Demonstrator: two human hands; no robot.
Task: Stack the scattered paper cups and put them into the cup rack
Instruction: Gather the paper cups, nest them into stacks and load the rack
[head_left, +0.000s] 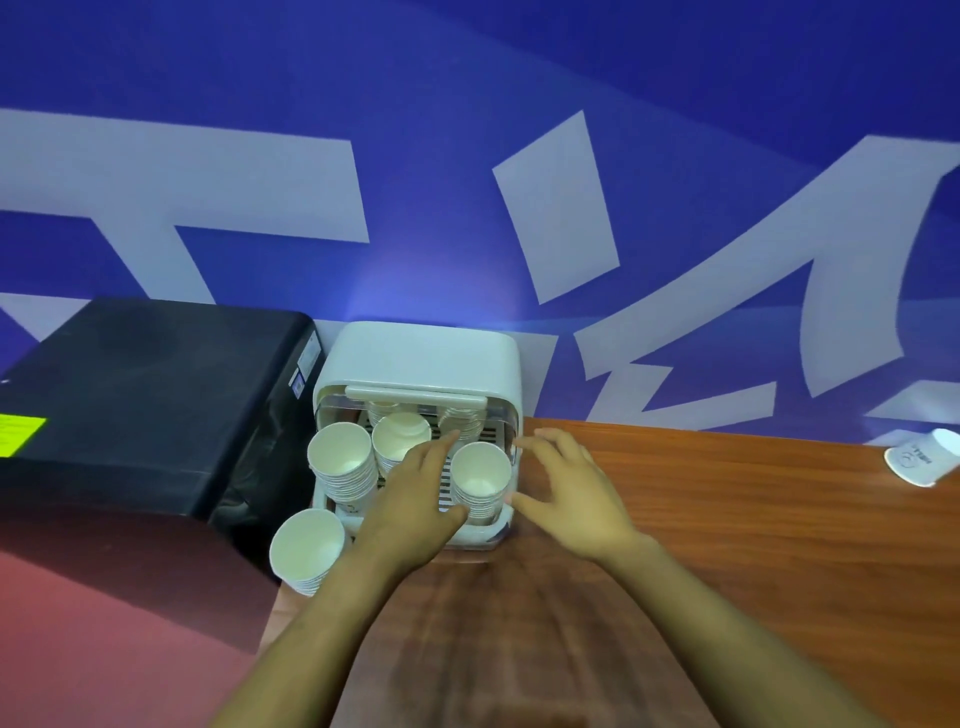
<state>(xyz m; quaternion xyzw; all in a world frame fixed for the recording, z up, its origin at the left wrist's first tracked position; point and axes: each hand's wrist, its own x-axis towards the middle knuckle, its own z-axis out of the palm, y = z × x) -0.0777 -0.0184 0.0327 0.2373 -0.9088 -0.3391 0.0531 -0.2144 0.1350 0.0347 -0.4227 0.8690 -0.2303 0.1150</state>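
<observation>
A white cup rack with its tray pulled out stands at the table's back left against the wall. Three stacks of white paper cups stand upright in the tray: one at left, one at the middle back, one at front right. My left hand lies with straight fingers just left of the front-right stack, touching it. My right hand hovers just right of that stack, fingers spread and relaxed. Another cup stack stands on the table by the rack's front left corner.
A black box with a yellow label sits left of the rack. A single paper cup lies on its side at the far right of the wooden table. A blue wall with pale shapes rises behind.
</observation>
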